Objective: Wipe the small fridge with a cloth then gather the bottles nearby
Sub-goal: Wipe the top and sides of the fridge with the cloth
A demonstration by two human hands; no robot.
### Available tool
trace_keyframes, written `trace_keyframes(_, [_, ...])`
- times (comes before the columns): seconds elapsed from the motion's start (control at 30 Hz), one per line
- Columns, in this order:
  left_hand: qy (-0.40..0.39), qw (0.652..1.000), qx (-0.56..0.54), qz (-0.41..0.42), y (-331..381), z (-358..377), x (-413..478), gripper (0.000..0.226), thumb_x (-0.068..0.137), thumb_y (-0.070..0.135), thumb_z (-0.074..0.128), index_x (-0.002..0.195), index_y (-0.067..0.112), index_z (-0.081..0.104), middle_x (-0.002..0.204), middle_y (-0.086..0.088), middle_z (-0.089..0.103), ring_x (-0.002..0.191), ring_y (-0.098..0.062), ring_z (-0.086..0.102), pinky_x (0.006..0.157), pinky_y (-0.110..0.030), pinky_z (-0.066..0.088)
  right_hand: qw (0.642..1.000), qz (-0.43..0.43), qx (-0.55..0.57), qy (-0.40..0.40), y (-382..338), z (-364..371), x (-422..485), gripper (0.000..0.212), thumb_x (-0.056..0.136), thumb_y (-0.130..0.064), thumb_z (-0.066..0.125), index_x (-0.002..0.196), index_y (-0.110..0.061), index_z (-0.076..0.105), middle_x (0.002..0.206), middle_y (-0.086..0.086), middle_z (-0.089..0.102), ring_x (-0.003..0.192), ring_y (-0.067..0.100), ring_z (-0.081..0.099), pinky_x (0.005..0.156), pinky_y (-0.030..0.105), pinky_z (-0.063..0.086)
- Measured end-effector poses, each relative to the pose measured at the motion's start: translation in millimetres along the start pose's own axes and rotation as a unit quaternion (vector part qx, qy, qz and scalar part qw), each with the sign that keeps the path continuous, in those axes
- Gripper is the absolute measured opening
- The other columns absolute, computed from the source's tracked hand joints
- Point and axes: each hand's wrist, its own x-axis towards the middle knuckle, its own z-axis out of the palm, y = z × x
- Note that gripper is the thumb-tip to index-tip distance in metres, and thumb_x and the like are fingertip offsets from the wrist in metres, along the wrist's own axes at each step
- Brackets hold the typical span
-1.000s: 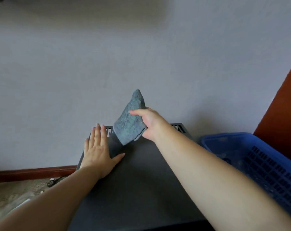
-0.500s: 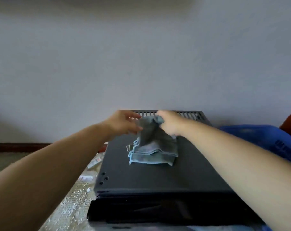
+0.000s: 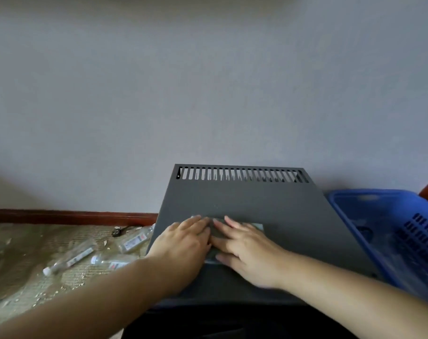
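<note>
Both hands lie flat, side by side, on the dark top of the small fridge (image 3: 244, 196), toward its front half. The left hand (image 3: 183, 243) and right hand (image 3: 244, 248) press down on the grey cloth (image 3: 255, 226), which is mostly hidden beneath them, with only its edges showing. Neither grip is closed: the fingers are straight and spread, pinching nothing. On the floor left of the fridge lie three clear bottles (image 3: 134, 239) on their sides among scattered crumbs. Just right of the fridge stands a blue basket (image 3: 369, 192). A grey wall (image 3: 208, 94) rises behind the fridge.
</note>
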Motion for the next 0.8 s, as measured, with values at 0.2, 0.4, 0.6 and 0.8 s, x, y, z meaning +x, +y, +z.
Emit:
trace_keyframes(0.2, [-0.104, 0.983, -0.050, -0.143, -53.8, 30.5, 94.7, 0.042, 0.101, 0.024, 0.028, 0.141, 0.010, 0.027, 0.151, -0.006, 0.028, 0.141, -0.023, 0.025, 0.111, -0.036, 0.025, 0.997, 0.080, 0.006, -0.006, 48.6, -11.7, 104.3, 0.044, 0.103, -0.036, 0.030, 0.147, -0.037, 0.028, 0.160, 0.001, 0.009, 0.148, 0.023, 0.005, 0.119, 0.044, 0.008])
trace_keyframes(0.4, [-0.089, 0.978, -0.058, -0.177, -73.3, 51.8, 152.1, 0.042, 0.100, 0.019, 0.032, 0.142, 0.015, 0.033, 0.148, -0.006, 0.036, 0.136, -0.024, 0.035, 0.109, -0.036, 0.032, 0.991, 0.127, 0.008, 0.043, 74.2, -15.7, 143.8, 0.041, 0.103, -0.031, 0.032, 0.143, -0.038, 0.035, 0.158, 0.005, 0.019, 0.145, 0.027, 0.018, 0.116, 0.038, 0.023])
trace_keyframes(0.6, [-0.047, 0.975, -0.139, -0.169, -63.0, 33.5, 112.6, 0.029, 0.095, 0.022, 0.043, 0.119, 0.021, 0.060, 0.120, -0.006, 0.062, 0.111, -0.025, 0.056, 0.091, -0.032, 0.046, 0.992, 0.111, 0.042, 0.040, 48.8, -14.5, 110.7, 0.042, 0.102, -0.031, 0.036, 0.143, -0.039, 0.035, 0.157, 0.000, 0.023, 0.144, 0.024, 0.022, 0.115, 0.033, 0.023])
trace_keyframes(0.8, [-0.028, 0.993, -0.072, -0.094, -33.7, -1.1, -18.5, 0.043, 0.081, 0.050, 0.037, 0.109, 0.030, 0.062, 0.109, 0.011, 0.060, 0.103, -0.017, 0.055, 0.087, -0.030, 0.046, 0.999, 0.002, 0.047, -0.003, -31.5, 1.5, 28.0, 0.044, 0.101, -0.031, 0.039, 0.145, -0.032, 0.035, 0.158, 0.010, 0.018, 0.146, 0.027, 0.016, 0.118, 0.033, 0.012])
